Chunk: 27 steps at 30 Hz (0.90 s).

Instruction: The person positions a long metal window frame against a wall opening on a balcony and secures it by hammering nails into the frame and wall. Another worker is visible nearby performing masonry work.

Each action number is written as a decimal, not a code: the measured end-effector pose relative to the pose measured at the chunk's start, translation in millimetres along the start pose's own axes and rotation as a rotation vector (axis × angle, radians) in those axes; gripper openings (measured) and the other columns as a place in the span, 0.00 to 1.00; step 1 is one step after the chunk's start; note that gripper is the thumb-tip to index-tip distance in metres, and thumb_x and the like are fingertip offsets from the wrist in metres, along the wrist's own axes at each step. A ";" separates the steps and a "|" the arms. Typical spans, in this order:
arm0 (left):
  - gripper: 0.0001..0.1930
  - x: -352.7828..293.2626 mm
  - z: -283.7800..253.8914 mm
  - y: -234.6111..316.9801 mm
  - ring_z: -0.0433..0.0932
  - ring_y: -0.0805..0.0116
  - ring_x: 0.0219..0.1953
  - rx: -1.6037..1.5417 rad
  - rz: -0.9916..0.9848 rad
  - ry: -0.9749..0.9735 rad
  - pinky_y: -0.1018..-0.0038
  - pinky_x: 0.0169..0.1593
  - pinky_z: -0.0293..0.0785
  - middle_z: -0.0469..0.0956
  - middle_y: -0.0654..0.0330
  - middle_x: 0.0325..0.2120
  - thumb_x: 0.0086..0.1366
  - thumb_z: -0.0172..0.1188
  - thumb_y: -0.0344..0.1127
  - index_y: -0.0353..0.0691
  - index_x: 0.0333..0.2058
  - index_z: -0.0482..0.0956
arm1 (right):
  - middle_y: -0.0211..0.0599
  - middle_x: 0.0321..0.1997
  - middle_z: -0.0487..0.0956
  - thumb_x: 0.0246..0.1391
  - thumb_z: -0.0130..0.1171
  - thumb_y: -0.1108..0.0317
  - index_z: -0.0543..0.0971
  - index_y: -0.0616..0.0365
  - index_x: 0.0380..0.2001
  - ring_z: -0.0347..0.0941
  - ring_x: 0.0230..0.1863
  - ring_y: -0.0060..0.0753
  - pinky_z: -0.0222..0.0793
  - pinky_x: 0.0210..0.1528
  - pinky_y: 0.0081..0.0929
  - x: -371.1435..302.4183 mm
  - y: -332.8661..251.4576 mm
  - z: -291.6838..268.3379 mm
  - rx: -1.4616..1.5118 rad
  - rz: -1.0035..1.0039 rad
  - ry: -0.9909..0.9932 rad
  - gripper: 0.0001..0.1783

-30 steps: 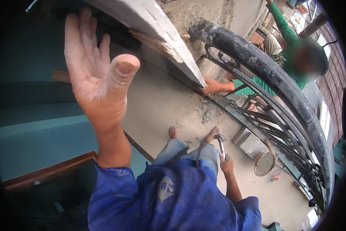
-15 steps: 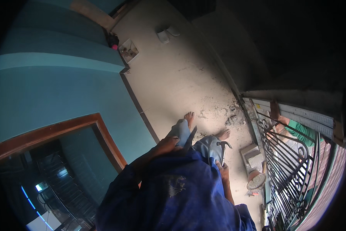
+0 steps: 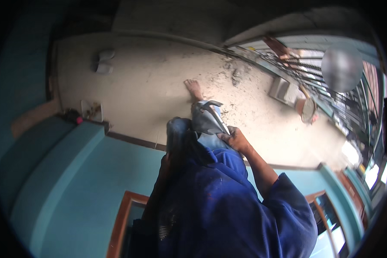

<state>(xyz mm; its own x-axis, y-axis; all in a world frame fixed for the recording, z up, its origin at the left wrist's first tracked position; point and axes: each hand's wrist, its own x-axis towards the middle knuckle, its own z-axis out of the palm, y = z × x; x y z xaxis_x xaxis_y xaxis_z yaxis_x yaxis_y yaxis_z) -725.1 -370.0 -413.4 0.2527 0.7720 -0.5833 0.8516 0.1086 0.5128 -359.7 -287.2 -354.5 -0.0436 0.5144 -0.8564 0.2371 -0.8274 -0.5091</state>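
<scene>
The fingers of our right hand [image 3: 234,138] are wrapped around the hammer [image 3: 219,118] low on its handle, maybe so its head stays free. It is over our leg [image 3: 210,141]. Our left hand [image 3: 165,161] is down in the dark, so we cannot tell what its fingers do. The pail [image 3: 308,110] sits near the bars [image 3: 346,103], perhaps to leave walking room.

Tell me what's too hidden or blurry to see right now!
- Bare left hand, head view: lost in shadow and blur; its grip is unclear.
- Silver metal claw hammer, head view: handle's lower end covered by the bare right hand.
- Small white rectangular box, head view: contents too small and blurred.
- Co-worker's bare hand, head view: fingers blurred.
</scene>
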 end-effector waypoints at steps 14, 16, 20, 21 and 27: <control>0.29 123.1 -230.5 -109.8 0.65 0.39 0.61 0.480 0.405 -0.613 0.53 0.66 0.59 0.65 0.43 0.62 0.67 0.58 0.41 0.42 0.66 0.66 | 0.57 0.38 0.82 0.56 0.65 0.51 0.80 0.60 0.43 0.79 0.43 0.59 0.72 0.47 0.48 -11.5 4.6 228.4 0.296 0.142 0.390 0.23; 0.24 138.2 -255.9 -119.3 0.65 0.42 0.63 0.482 0.415 -0.735 0.57 0.68 0.57 0.65 0.46 0.63 0.71 0.50 0.34 0.44 0.65 0.67 | 0.56 0.35 0.81 0.56 0.64 0.50 0.80 0.59 0.41 0.79 0.41 0.59 0.72 0.45 0.48 -15.7 0.5 260.1 0.325 0.220 0.412 0.22; 0.22 170.9 -263.4 -109.4 0.64 0.42 0.63 0.690 0.489 -0.868 0.58 0.67 0.59 0.68 0.49 0.61 0.69 0.53 0.33 0.43 0.61 0.71 | 0.53 0.39 0.82 0.57 0.62 0.50 0.80 0.55 0.44 0.79 0.44 0.58 0.72 0.47 0.50 -34.9 -2.7 310.8 0.524 0.351 0.382 0.21; 0.21 179.5 -260.9 -100.3 0.65 0.42 0.62 0.719 0.535 -0.902 0.58 0.66 0.61 0.69 0.49 0.60 0.68 0.55 0.35 0.42 0.59 0.73 | 0.52 0.41 0.82 0.57 0.62 0.50 0.80 0.54 0.45 0.79 0.45 0.57 0.72 0.47 0.50 -39.1 -1.2 322.8 0.598 0.357 0.379 0.21; 0.18 196.6 -236.8 -14.7 0.70 0.40 0.55 1.014 0.461 -1.110 0.54 0.59 0.67 0.72 0.46 0.55 0.65 0.62 0.38 0.38 0.52 0.77 | 0.55 0.46 0.82 0.56 0.63 0.51 0.79 0.58 0.51 0.79 0.49 0.57 0.71 0.53 0.48 -39.1 4.1 395.9 0.994 0.428 0.460 0.26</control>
<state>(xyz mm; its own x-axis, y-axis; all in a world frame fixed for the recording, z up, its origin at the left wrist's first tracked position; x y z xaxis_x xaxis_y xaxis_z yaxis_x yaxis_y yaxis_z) -796.7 -71.6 -386.4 0.3770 -0.2583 -0.8895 0.4349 -0.7985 0.4162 -741.3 -400.0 -357.1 0.2587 0.0161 -0.9658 -0.7229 -0.6600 -0.2047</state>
